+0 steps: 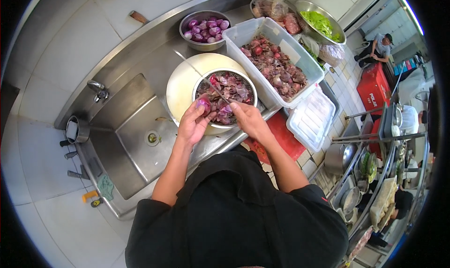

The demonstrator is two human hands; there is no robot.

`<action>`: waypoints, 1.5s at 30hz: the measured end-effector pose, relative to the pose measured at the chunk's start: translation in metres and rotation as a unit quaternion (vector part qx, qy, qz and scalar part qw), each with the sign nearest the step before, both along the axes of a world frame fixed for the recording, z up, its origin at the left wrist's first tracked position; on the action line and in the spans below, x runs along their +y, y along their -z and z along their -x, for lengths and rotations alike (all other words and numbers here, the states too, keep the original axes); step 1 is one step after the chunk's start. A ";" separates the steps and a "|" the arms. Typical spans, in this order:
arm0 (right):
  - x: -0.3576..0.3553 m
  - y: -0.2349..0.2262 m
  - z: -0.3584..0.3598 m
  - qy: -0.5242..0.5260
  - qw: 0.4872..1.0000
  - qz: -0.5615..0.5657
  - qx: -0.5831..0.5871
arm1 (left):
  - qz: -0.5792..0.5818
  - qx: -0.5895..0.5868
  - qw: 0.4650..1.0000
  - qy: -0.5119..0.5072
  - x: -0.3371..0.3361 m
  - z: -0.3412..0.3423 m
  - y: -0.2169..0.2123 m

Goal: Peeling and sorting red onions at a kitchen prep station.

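Note:
My left hand (194, 122) is shut on a small purple shallot (204, 102) over the near rim of a metal bowl (200, 86) full of purple peelings. My right hand (248, 118) grips a knife (214, 87) whose thin blade points up-left over the bowl, toward the shallot. The bowl rests on a round pale cutting board (183, 80) on the steel counter.
A steel sink (136, 127) with a tap (97, 87) lies to the left. Behind are a metal bowl of peeled shallots (206, 30), a white plastic tub of unpeeled shallots and skins (274, 64), its lid (311, 118), a bowl of greens (321, 22). Other people work at right.

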State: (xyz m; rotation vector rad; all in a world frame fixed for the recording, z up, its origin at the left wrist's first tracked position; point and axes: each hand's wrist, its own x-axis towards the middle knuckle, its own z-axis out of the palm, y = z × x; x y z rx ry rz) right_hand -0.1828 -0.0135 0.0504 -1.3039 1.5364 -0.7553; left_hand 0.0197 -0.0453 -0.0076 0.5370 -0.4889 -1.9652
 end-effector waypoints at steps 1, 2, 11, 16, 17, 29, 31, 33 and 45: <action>0.002 0.000 -0.005 0.001 1.000 -0.001 0.001 | -0.012 -0.015 1.000 -0.010 0.002 0.003 -0.007; 0.004 -0.002 -0.011 -0.007 0.999 -0.002 -0.046 | -0.013 -0.015 1.000 -0.009 0.002 0.004 -0.008; 0.012 0.000 -0.022 -0.066 0.985 0.158 0.039 | -0.002 -0.078 0.997 0.024 0.007 0.002 -0.009; 0.017 -0.001 -0.023 -0.095 0.972 0.159 0.146 | 0.001 -0.119 0.993 -0.014 0.014 0.005 -0.007; 0.017 -0.001 -0.024 -0.096 0.972 0.158 0.147 | 0.000 -0.118 0.993 -0.015 0.016 0.005 -0.007; -0.002 0.006 0.000 -0.013 0.989 -0.101 -0.108 | 0.053 -0.075 0.991 0.094 0.011 -0.009 -0.012; 0.004 0.012 -0.009 -0.006 0.997 -0.014 -0.081 | 0.035 -0.112 0.991 0.064 0.009 -0.008 -0.003; 0.010 0.013 -0.012 0.000 0.996 0.072 -0.053 | 0.045 -0.142 0.988 0.037 0.009 -0.004 -0.001; 0.024 -0.001 -0.022 -0.098 0.978 0.134 0.127 | 0.105 -0.295 0.948 -0.060 0.019 0.006 -0.025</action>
